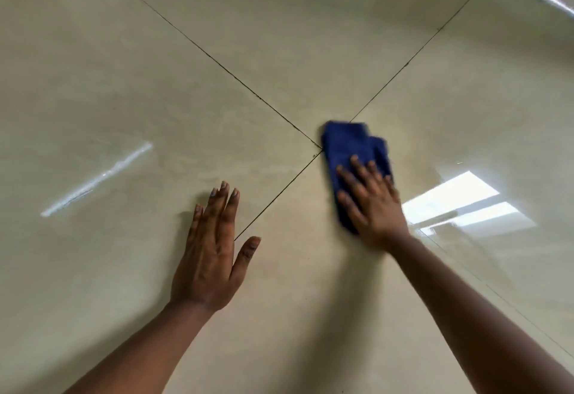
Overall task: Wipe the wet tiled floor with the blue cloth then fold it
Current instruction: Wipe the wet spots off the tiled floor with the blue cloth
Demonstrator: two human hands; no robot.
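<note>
While both arms are reaching forward over the tiled floor (pixel 130 89), the right hand (pixel 371 204) is pressing flat on the blue cloth (pixel 349 145), fingers spread and lying over its near half. Grip on the cloth: an open palm bearing down, nothing pinched. The cloth is lying bunched and partly doubled on the floor, its far end sticking out past the fingertips, its left edge touching the point where four tiles are meeting. Grout lines (pixel 217 61) are running off diagonally from that crossing.

The left hand (pixel 211 257) is resting palm down on the bare tile to the left of the cloth, well apart from it, fingers close together and thumb angled out toward the nearest grout line. It is holding nothing.

The floor is glossy beige. A bright window reflection (pixel 459 204) is showing just right of the right wrist, and a thin streak of glare (pixel 96 179) is lying farther left. Whether any patch is wet or merely shiny, cannot tell. A pale strip is crossing the far right corner of the view, too blurred to identify.
</note>
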